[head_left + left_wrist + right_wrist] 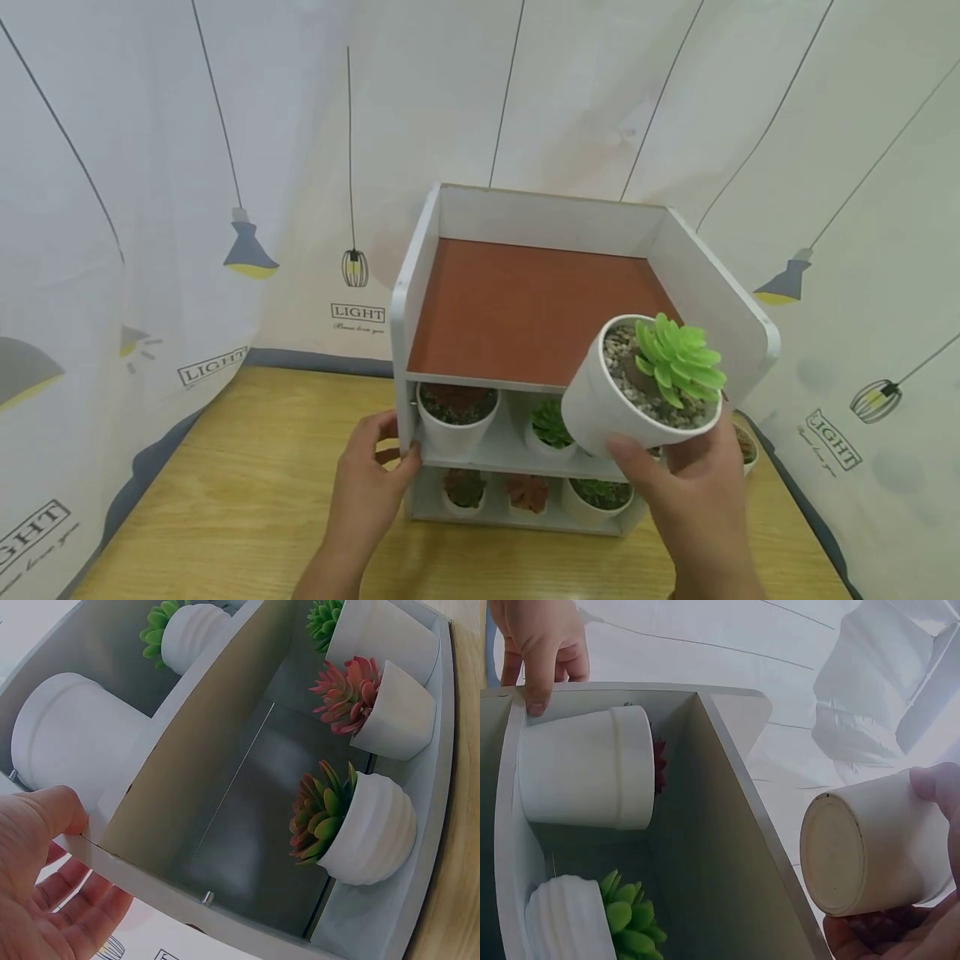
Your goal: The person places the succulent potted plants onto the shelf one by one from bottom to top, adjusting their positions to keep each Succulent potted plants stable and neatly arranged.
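A white pot (600, 408) with a bright green succulent (678, 358) and pebbles is gripped by my right hand (705, 492). It tilts in front of the right part of a white shelf unit (402, 333), level with the top board's front edge. In the right wrist view the pot's round base (834, 855) faces the shelf. My left hand (371, 483) holds the unit's left side panel, thumb on the front edge and fingers around the outside. Just beside that thumb stands a large white pot (79, 735) on the middle tier.
The unit's top board (525, 300) is reddish brown with raised walls. A small green succulent (551, 425) is on the middle tier. Below are a dark succulent (465, 487), a red one (527, 493) and a green one (600, 492). Another pot (748, 446) stands right of the unit.
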{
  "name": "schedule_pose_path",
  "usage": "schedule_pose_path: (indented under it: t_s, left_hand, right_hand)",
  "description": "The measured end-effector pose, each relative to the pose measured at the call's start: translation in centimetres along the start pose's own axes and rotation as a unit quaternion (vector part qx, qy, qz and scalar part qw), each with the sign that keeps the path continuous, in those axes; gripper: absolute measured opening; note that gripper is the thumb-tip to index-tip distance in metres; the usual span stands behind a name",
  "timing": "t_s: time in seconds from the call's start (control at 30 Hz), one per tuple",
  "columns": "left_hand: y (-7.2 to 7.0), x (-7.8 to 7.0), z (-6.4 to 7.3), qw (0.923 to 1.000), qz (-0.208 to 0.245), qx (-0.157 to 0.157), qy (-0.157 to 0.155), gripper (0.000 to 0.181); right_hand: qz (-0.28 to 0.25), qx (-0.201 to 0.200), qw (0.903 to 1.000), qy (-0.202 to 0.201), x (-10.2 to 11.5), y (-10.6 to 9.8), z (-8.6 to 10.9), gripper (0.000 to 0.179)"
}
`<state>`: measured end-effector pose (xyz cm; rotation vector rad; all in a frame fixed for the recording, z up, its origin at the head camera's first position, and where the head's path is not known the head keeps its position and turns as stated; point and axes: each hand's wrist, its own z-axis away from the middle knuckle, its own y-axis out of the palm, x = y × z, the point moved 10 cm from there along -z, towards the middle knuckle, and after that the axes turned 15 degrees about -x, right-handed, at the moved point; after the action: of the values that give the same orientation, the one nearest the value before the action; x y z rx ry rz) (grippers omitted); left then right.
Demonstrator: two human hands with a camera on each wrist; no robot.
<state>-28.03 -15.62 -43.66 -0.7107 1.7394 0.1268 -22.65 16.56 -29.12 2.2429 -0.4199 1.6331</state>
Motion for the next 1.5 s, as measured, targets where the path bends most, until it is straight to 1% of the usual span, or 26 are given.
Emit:
schedule_pose_path:
  t_s: [0.1, 0.37, 0.53, 0.63, 0.7, 0.77, 0.93, 1.1, 1.17, 1.23, 1.37, 1.5]
  left_hand:
    - [0.0, 0.1, 0.0, 1.0, 0.002, -0.001, -0.002, 0.044]
    - [0.0, 0.1, -0.1, 1.0, 0.002, 0.003, -0.003, 0.045]
    - [0.1, 0.2, -0.1, 0.9999, -0.003, 0.008, -0.012, 0.045]
    - [0.1, 0.3, -0.1, 0.9997, -0.002, 0.012, -0.023, 0.045]
    - [0.0, 0.2, -0.1, 0.9997, 0.003, 0.012, -0.023, 0.045]
    - [0.0, 0.2, -0.1, 0.9998, 0.007, 0.009, -0.017, 0.045]
    - [0.0, 0.1, -0.1, 1.0, 0.007, 0.001, 0.007, 0.045]
    - [0.1, 0.1, -0.1, 0.9997, 0.008, -0.003, 0.022, 0.044]
    - [0.1, 0.0, -0.1, 0.9996, 0.011, -0.005, 0.026, 0.044]
    - [0.1, 0.0, -0.2, 0.9994, 0.015, -0.006, 0.03, 0.043]
    - [0.0, -0.1, -0.2, 0.9992, 0.023, -0.01, 0.032, 0.042]
    - [0.0, 0.0, -0.2, 0.9991, 0.025, -0.012, 0.033, 0.043]
  right_hand:
    - [0.009, 0.014, 0.9998, -0.01, 0.6, 1.1, 0.0, 0.088]
    - [-0.01, 0.054, 0.9977, -0.038, 1.8, 4.0, -0.3, 0.084]
    - [-0.004, 0.076, 0.9954, -0.057, 2.4, 5.8, -0.5, 0.085]
    - [0.01, 0.082, 0.9948, -0.059, 2.5, 6.7, -0.6, 0.086]
    - [0.019, 0.085, 0.9944, -0.059, 2.5, 7.3, -0.8, 0.087]
    - [0.025, 0.091, 0.9938, -0.059, 2.4, 7.9, -1.1, 0.087]
    - [0.029, 0.113, 0.9923, -0.042, 2.1, 9.5, -1.7, 0.087]
    - [0.071, 0.125, 0.9885, -0.046, 1.9, 10.6, -2.4, 0.088]
    - [0.091, 0.124, 0.9867, -0.051, 1.9, 10.9, -2.6, 0.09]
    - [0.097, 0.126, 0.986, -0.052, 1.9, 11.4, -2.8, 0.091]
    - [0.125, 0.127, 0.9825, -0.053, 1.8, 12.2, -3.2, 0.094]
    - [0.138, 0.131, 0.9802, -0.057, 1.8, 13.0, -3.6, 0.093]
